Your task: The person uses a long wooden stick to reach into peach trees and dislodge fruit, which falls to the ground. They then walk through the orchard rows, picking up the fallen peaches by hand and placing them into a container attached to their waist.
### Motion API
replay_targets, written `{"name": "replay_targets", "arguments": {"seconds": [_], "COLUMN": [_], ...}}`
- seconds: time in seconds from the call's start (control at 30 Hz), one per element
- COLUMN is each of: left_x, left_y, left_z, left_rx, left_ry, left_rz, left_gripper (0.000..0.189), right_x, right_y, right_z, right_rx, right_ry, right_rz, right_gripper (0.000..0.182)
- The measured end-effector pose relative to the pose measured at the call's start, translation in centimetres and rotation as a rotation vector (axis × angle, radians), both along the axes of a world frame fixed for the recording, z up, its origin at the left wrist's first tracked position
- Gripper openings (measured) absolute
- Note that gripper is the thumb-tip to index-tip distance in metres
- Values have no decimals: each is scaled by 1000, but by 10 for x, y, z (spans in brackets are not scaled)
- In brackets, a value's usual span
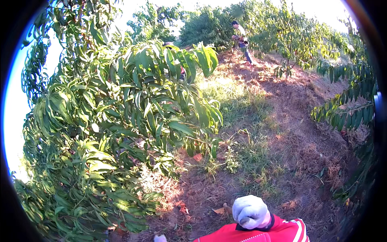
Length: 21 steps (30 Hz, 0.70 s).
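My right hand (250, 210), in a pale work glove, is curled into a fist in front of my red jacket (232, 234) at the bottom of the view. A dark patch shows at its thumb. Beside the fist, on its left, is a short brown stub (227, 208); I cannot tell whether the hand grips it or it lies on the ground behind. Only a small gloved part of my left hand (160, 238) shows at the bottom edge. Nearest to it are the drooping long leaves of a fruit tree (133, 99), probably peach, filling the left side.
A person (241, 42) stands further up the dirt slope (302, 133). Another person, mostly hidden by leaves, is behind the tree. Leafy branches (347, 112) reach in from the right. Grass (257, 157) and dry leaves (182, 207) cover parts of the ground.
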<state>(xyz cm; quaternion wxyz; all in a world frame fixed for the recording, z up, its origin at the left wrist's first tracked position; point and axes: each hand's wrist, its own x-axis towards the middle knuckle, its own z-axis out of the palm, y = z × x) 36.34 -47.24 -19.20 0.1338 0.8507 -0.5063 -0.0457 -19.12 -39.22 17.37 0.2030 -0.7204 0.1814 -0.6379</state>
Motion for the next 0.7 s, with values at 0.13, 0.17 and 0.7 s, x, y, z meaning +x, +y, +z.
{"name": "replay_targets", "arguments": {"seconds": [0.13, 0.17, 0.7], "left_x": [12, 19, 0], "left_y": [17, 15, 112], "left_z": [-62, -71, -43], "left_rx": [343, 390, 190], "left_ry": [-7, -25, 1463], "left_rz": [-399, -540, 827], "left_gripper": [29, 29, 18], "right_x": [-8, -9, -18], "right_y": [2, 2, -24], "right_z": [4, 6, 6], "right_rx": [-16, -19, -52], "right_ry": [20, 26, -102], "right_rz": [-16, -22, 135], "right_gripper": [18, 18, 35]}}
